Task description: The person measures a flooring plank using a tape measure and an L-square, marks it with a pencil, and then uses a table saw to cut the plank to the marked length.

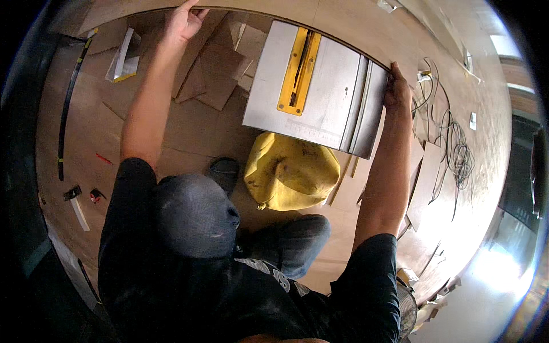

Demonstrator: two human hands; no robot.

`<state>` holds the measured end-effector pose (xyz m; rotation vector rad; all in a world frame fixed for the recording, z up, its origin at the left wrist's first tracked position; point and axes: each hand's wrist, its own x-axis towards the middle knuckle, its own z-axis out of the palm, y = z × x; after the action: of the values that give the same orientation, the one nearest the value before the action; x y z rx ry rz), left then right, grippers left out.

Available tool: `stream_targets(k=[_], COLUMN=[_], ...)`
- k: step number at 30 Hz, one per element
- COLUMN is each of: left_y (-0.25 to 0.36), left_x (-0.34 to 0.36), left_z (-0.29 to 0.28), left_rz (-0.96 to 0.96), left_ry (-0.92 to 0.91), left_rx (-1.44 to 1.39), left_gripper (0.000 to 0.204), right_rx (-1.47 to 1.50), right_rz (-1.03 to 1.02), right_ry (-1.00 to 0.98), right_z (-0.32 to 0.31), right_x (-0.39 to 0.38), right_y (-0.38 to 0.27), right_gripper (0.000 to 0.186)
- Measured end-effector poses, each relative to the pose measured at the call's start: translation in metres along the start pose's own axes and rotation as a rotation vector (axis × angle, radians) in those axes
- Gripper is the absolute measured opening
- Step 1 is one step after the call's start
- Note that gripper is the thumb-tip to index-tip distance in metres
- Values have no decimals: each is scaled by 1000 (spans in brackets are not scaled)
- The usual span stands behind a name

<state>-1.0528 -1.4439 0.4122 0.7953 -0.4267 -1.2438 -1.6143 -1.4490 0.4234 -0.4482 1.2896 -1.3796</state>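
Observation:
A wide brown wooden board (343,26) spans the far side of the view, its near edge lying across the far part of a table saw's grey top (331,86). My left hand (186,23) grips that edge well to the left of the saw, fingers and thumb around it. At the saw's right side my right hand (397,88) holds the same edge, thumb up and the other fingers partly hidden. A yellow slotted insert (296,74) sits in the saw top; whether the blade stands up in it I cannot tell. Below the saw bulges a dusty yellow bag (291,174).
Board offcuts (214,74) lie on the floor left of the saw. A tangled black cable (457,154) spreads at the right. A tape measure (97,196), a hammer-like tool (75,200) and a long dark strip (70,108) lie at the left. A fan guard (407,308) stands lower right.

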Motion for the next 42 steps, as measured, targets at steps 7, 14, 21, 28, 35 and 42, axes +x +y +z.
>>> stream_targets(k=[7, 14, 21, 28, 35, 42], left_y=[7, 6, 10, 11, 8, 10], left_x=[-2, -13, -19, -16, -21, -20], left_z=[-13, -7, -6, -4, -8, -9], left_rz=[-46, -21, -32, -34, 3, -38], left_ry=[79, 116, 86, 135, 52, 94], left_rx=[92, 92, 85, 73, 62, 87], left_gripper=[42, 42, 46, 44, 43, 49], right_rx=[-17, 45, 48, 71, 101, 52], right_rz=[31, -33, -28, 28, 34, 41], right_ry=[-75, -53, -78, -24, -137, -69], right_z=[-8, -13, -10, -20, -28, -19], right_x=[10, 14, 2, 10, 19, 3], right_y=[5, 8, 6, 10, 13, 6], right_gripper=[29, 27, 31, 36, 26, 29])
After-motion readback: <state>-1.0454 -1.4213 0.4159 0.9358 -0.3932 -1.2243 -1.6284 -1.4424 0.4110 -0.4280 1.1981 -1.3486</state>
